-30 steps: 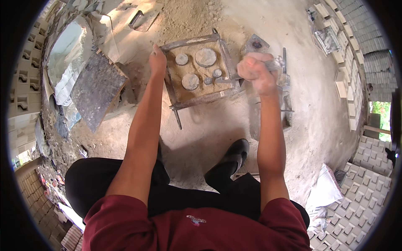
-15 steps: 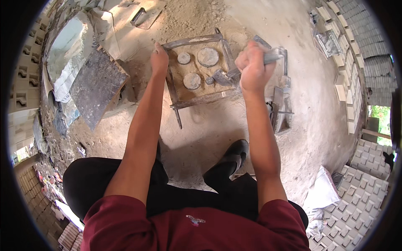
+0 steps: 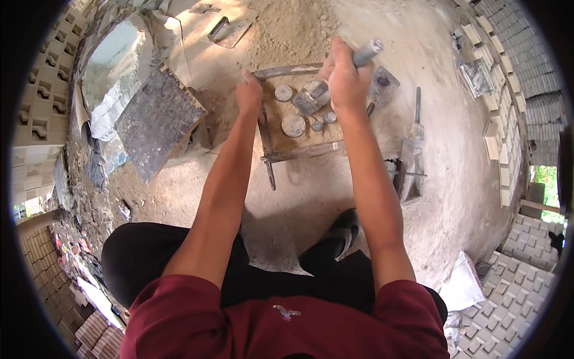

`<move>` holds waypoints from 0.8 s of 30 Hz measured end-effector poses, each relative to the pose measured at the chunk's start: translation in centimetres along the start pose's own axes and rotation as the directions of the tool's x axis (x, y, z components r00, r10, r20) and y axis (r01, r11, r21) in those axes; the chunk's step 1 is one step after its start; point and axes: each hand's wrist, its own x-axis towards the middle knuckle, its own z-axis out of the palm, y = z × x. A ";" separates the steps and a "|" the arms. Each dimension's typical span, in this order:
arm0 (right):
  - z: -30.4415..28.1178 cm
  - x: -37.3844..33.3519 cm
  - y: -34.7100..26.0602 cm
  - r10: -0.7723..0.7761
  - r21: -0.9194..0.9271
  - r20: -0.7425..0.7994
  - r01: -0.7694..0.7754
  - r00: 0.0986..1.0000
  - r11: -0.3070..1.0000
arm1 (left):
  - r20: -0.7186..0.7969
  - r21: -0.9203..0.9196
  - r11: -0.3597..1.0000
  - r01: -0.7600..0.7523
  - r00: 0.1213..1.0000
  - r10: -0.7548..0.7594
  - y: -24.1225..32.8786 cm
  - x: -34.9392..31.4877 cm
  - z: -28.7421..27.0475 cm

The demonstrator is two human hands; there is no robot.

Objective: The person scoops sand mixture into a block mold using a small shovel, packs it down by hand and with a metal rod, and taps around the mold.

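Observation:
My left hand (image 3: pixel 249 96) grips the far left corner of a dark wooden moulding frame (image 3: pixel 302 152) lying on the ground. My right hand (image 3: pixel 347 78) is closed round a hand rammer above the frame's far right part. The rammer (image 3: pixel 369 52) has a grey cylindrical upper end; its dark, blocky lower end (image 3: pixel 306 103) is over the sand inside the frame. Pale round discs sit in that sand: one disc (image 3: pixel 283 93) at the far left, a larger disc (image 3: pixel 293 125) nearer, and a small one (image 3: pixel 329 117) to the right. My right hand hides the frame's far right corner.
A dark board (image 3: pixel 160 122) leans at the left beside a pale sheet (image 3: pixel 116 69). Loose sand (image 3: pixel 293 30) lies beyond the frame; a float-like tool (image 3: pixel 224 31) rests near it. Metal tools (image 3: pixel 412 149) lie to the right. Stacked pale blocks (image 3: pixel 514 287) stand along the sides.
My right hand has lifted and shifted left, and the rammer's lower end has moved from beside the small disc to the far discs. My left hand still holds the frame corner. The view shifted slightly.

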 end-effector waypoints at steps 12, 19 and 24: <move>0.3 -3.0 -0.4 -0.136 -0.401 -0.143 0.068 0.980 0.914 | 0.031 -0.032 0.999 -0.033 0.999 0.034 0.8 -0.2 0.6; 0.0 -4.1 -1.2 -0.067 -0.310 -0.238 -0.010 0.969 0.951 | 0.012 -0.012 0.999 -0.051 0.999 0.051 -0.5 0.9 0.0; -1.5 -5.1 0.5 -0.045 -0.335 -0.136 -0.004 0.990 0.942 | 0.029 0.009 0.999 -0.036 0.999 0.036 0.0 0.2 0.4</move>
